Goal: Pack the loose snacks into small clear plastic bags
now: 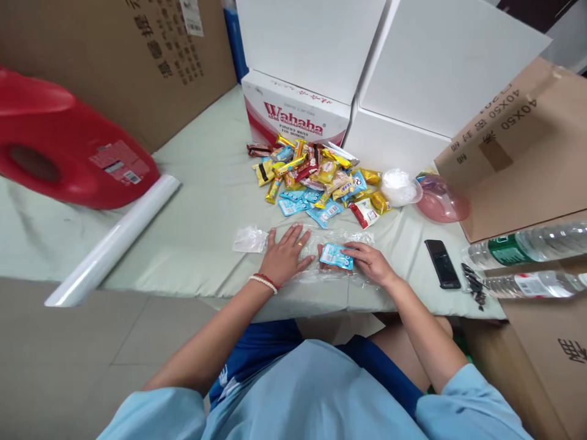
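Observation:
My left hand (285, 258) lies flat with its fingers spread, pressing on a sheet of clear plastic wrap (307, 272). My right hand (369, 263) has its fingers closed at the right edge of a small blue-and-white snack packet (336, 255). Under that packet is a reddish-brown snack pack (321, 265), mostly covered, resting on the wrap. A crumpled bit of clear plastic (250, 239) sits left of my left hand. Beyond both hands spreads a pile of wrapped snacks (312, 174) in yellow, red and blue packets.
A red jug (77, 153) and a white roll (114, 241) are at the left. Behind the pile stands a Wahaha carton (298, 116). Rightward are a white plastic bundle (398, 187), a pink bowl (443, 201), a phone (443, 264), keys (474, 284) and water bottles (532, 244).

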`<move>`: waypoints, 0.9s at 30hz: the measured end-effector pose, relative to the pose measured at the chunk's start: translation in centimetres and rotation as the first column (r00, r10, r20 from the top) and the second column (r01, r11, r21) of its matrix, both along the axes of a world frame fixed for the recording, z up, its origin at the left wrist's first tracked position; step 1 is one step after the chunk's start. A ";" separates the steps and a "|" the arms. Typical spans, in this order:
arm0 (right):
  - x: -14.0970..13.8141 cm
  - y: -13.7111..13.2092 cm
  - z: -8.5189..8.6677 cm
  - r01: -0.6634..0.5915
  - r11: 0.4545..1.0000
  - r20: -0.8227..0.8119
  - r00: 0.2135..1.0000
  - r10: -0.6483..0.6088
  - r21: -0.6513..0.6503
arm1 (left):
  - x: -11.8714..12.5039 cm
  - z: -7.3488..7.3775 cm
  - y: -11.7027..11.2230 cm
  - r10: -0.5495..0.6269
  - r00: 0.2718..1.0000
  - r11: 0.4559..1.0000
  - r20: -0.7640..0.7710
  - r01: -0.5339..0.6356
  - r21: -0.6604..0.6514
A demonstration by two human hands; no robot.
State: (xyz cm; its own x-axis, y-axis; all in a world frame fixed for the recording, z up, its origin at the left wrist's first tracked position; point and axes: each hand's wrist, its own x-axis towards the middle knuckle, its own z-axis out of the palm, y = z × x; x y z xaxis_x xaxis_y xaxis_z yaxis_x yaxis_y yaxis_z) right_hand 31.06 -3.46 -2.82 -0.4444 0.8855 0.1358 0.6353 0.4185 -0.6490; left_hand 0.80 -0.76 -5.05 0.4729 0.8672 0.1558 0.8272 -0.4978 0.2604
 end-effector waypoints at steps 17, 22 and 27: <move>-3.5 -0.1 1.4 -0.101 0.995 0.070 0.993 0.099 0.015 | -1.9 0.3 -3.6 -0.151 0.987 0.988 -0.047 0.150 -0.030; -2.1 -2.9 3.8 0.010 0.998 0.033 0.999 -0.012 0.064 | -3.8 0.8 -3.4 -0.163 0.987 0.987 0.003 0.163 -0.009; 0.2 -8.7 3.5 -0.034 0.999 0.155 0.987 0.034 -0.004 | -6.5 1.5 -3.9 -0.419 0.906 0.905 0.067 0.422 -0.053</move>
State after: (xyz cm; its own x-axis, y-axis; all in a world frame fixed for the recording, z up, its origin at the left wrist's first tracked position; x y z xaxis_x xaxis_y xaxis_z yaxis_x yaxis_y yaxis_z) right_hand 31.22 -12.14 0.71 -0.4898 0.8696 0.0618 0.7135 0.4406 -0.5448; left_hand -5.70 -4.65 -3.59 0.7885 0.5987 0.1406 0.5290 -0.7769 0.3414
